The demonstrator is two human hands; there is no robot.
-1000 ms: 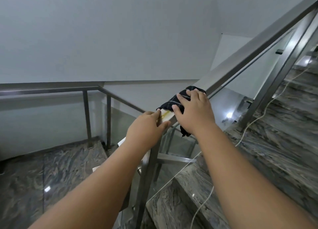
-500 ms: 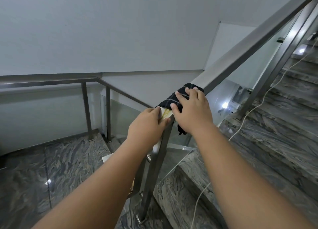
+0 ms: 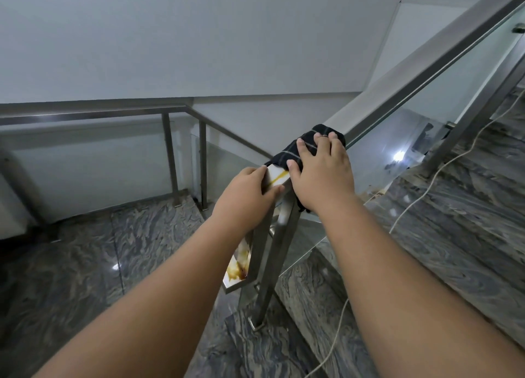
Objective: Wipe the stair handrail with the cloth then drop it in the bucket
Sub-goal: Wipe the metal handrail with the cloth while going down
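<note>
Cloth point(image 3: 301, 150) is pressed onto the handrail point(image 3: 412, 73) by the flat, spread right hand point(image 3: 321, 179) for scrubbing; at its eight o'clock the left hand point(image 3: 244, 198) clamps the rail, probably steadying.

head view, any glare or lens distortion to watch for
Head view: the wide-angle lens bows the handrail along the landing; a bright glare spot sits in the glass panel, a smaller glint on the floor; light flat, shadows faint, everything slightly soft.
</note>
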